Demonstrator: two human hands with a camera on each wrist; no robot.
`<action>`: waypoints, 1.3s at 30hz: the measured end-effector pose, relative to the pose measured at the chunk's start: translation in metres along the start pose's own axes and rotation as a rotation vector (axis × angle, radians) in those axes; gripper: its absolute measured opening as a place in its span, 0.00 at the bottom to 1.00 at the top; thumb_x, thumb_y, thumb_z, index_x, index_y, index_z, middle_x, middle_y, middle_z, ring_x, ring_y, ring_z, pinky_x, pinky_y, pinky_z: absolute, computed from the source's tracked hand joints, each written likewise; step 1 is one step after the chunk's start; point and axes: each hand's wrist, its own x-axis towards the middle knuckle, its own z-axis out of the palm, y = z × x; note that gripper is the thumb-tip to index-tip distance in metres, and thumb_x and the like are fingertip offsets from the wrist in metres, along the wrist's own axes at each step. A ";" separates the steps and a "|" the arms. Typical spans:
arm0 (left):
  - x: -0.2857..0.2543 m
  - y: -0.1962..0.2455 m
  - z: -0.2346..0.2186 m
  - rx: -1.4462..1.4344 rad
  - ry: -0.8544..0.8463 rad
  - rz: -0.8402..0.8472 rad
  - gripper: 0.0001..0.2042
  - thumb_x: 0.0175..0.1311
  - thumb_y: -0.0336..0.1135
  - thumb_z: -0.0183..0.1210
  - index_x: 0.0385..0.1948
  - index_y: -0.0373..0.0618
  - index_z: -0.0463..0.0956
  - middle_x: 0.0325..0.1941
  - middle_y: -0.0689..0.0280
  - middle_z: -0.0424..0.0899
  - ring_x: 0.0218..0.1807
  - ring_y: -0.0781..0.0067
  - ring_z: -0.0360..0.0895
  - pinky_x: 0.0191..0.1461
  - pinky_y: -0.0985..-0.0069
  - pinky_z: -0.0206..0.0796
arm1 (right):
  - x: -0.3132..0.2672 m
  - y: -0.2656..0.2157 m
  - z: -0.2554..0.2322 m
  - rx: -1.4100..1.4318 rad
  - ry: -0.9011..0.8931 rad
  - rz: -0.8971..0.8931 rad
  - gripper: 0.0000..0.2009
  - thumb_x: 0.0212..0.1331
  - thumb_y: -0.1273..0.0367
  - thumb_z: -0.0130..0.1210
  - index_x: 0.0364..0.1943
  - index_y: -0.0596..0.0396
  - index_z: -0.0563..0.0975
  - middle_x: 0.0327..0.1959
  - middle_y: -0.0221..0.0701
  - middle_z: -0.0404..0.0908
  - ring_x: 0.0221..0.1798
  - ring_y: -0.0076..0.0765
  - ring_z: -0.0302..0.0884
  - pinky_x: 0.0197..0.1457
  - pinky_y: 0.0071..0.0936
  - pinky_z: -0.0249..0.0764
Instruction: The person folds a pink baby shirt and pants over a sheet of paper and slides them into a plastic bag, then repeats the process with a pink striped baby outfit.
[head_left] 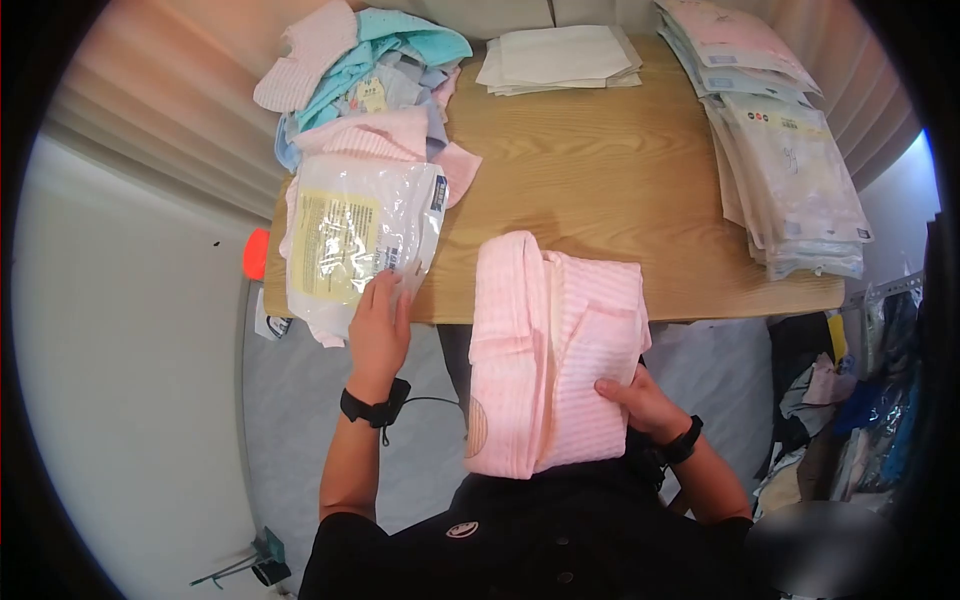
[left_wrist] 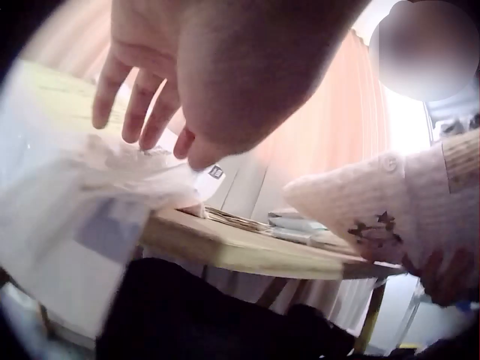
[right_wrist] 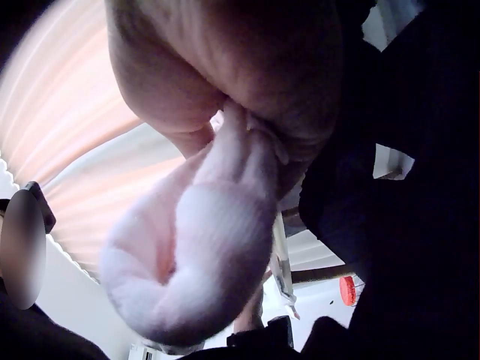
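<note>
Right hand (head_left: 640, 398) pinches folded pink garment (head_left: 550, 350) at its 4 o'clock edge, held over counter (head_left: 600, 170) near edge. Left hand (head_left: 380, 325), fingers straight, rests on plastic bag (head_left: 355, 240) at 9 o'clock. Garment likely soft, light, floppy: support fold. Bag likely slippery: grip mouth edge.

**Layout of the table**

On the table (head_left: 600, 200), a heap of loose garments (head_left: 365, 90) lies at the far left, a plastic packet (head_left: 355, 240) before it at the near left edge. A stack of folded cloths (head_left: 560, 58) sits far centre; packed bags (head_left: 790, 170) line the right side.
</note>
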 end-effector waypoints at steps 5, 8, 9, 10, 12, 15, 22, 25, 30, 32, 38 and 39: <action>-0.002 -0.004 0.005 0.240 0.057 0.085 0.22 0.66 0.26 0.57 0.63 0.44 0.68 0.71 0.51 0.68 0.64 0.42 0.73 0.60 0.56 0.73 | 0.002 -0.003 0.002 0.007 -0.015 0.021 0.23 0.68 0.71 0.60 0.65 0.63 0.70 0.61 0.37 0.79 0.61 0.34 0.77 0.67 0.35 0.73; -0.002 -0.007 0.004 0.195 0.014 0.016 0.22 0.68 0.28 0.57 0.64 0.43 0.68 0.71 0.52 0.68 0.66 0.43 0.72 0.61 0.56 0.73 | 0.002 -0.004 0.003 -0.012 -0.027 0.022 0.23 0.68 0.71 0.60 0.65 0.64 0.71 0.61 0.38 0.79 0.62 0.34 0.77 0.67 0.35 0.73; -0.002 -0.007 0.003 0.172 -0.004 -0.010 0.22 0.68 0.28 0.57 0.64 0.43 0.67 0.71 0.51 0.68 0.66 0.43 0.71 0.62 0.56 0.72 | 0.002 -0.004 0.003 -0.019 -0.029 0.016 0.23 0.68 0.71 0.60 0.65 0.64 0.71 0.61 0.38 0.79 0.62 0.34 0.77 0.67 0.35 0.73; -0.002 -0.008 0.003 0.159 -0.004 0.015 0.22 0.68 0.28 0.57 0.64 0.43 0.67 0.71 0.51 0.68 0.65 0.42 0.72 0.62 0.56 0.72 | 0.001 -0.003 0.004 -0.025 -0.032 0.012 0.23 0.68 0.71 0.59 0.65 0.64 0.71 0.61 0.38 0.79 0.62 0.34 0.77 0.67 0.35 0.73; -0.003 -0.010 0.001 0.135 -0.002 0.060 0.23 0.67 0.27 0.57 0.64 0.43 0.66 0.70 0.51 0.69 0.65 0.42 0.72 0.61 0.56 0.72 | 0.001 -0.002 0.004 -0.024 -0.040 0.005 0.23 0.68 0.71 0.60 0.65 0.64 0.71 0.61 0.38 0.79 0.62 0.34 0.77 0.67 0.35 0.73; -0.003 -0.015 -0.002 0.070 -0.007 0.043 0.23 0.67 0.26 0.56 0.64 0.42 0.66 0.70 0.51 0.69 0.64 0.41 0.73 0.61 0.57 0.72 | 0.001 -0.001 0.004 -0.018 -0.047 0.016 0.23 0.68 0.70 0.60 0.65 0.64 0.71 0.61 0.37 0.79 0.62 0.34 0.77 0.67 0.35 0.73; -0.002 -0.024 -0.009 -0.034 -0.034 0.049 0.23 0.68 0.26 0.59 0.64 0.41 0.66 0.67 0.49 0.73 0.64 0.44 0.74 0.65 0.61 0.70 | 0.003 0.002 0.003 0.000 -0.046 0.045 0.23 0.68 0.70 0.60 0.65 0.63 0.71 0.62 0.37 0.79 0.62 0.34 0.77 0.67 0.35 0.73; -0.001 -0.028 -0.012 -0.105 -0.076 -0.039 0.23 0.68 0.26 0.60 0.65 0.42 0.67 0.67 0.50 0.74 0.64 0.46 0.75 0.64 0.61 0.72 | 0.003 0.002 0.005 0.005 -0.053 0.029 0.23 0.68 0.70 0.61 0.65 0.63 0.71 0.61 0.37 0.79 0.62 0.34 0.77 0.67 0.35 0.73; 0.002 -0.029 -0.012 -0.139 -0.043 -0.010 0.23 0.66 0.25 0.59 0.64 0.45 0.68 0.62 0.50 0.77 0.60 0.43 0.77 0.59 0.62 0.73 | 0.003 0.004 0.004 -0.003 -0.052 0.027 0.23 0.68 0.70 0.60 0.65 0.63 0.71 0.61 0.37 0.79 0.62 0.34 0.77 0.68 0.36 0.72; 0.003 -0.042 -0.010 -0.265 -0.059 -0.030 0.24 0.66 0.24 0.59 0.64 0.45 0.68 0.62 0.50 0.78 0.60 0.45 0.78 0.57 0.62 0.75 | 0.004 0.003 0.004 -0.009 -0.054 0.027 0.23 0.68 0.70 0.60 0.65 0.63 0.71 0.61 0.38 0.79 0.63 0.34 0.77 0.68 0.36 0.72; 0.006 -0.040 -0.016 -0.239 -0.112 -0.068 0.26 0.64 0.22 0.59 0.65 0.44 0.67 0.62 0.50 0.78 0.60 0.47 0.78 0.57 0.61 0.77 | 0.003 0.003 0.005 -0.006 -0.048 0.015 0.23 0.68 0.70 0.60 0.64 0.64 0.72 0.62 0.38 0.79 0.63 0.35 0.77 0.68 0.36 0.72; 0.007 -0.036 -0.018 -0.217 -0.114 -0.070 0.26 0.63 0.22 0.59 0.65 0.44 0.67 0.61 0.50 0.78 0.60 0.47 0.78 0.58 0.61 0.77 | 0.004 0.003 0.004 -0.009 -0.049 0.018 0.23 0.68 0.70 0.60 0.64 0.64 0.72 0.62 0.38 0.79 0.63 0.35 0.77 0.68 0.36 0.72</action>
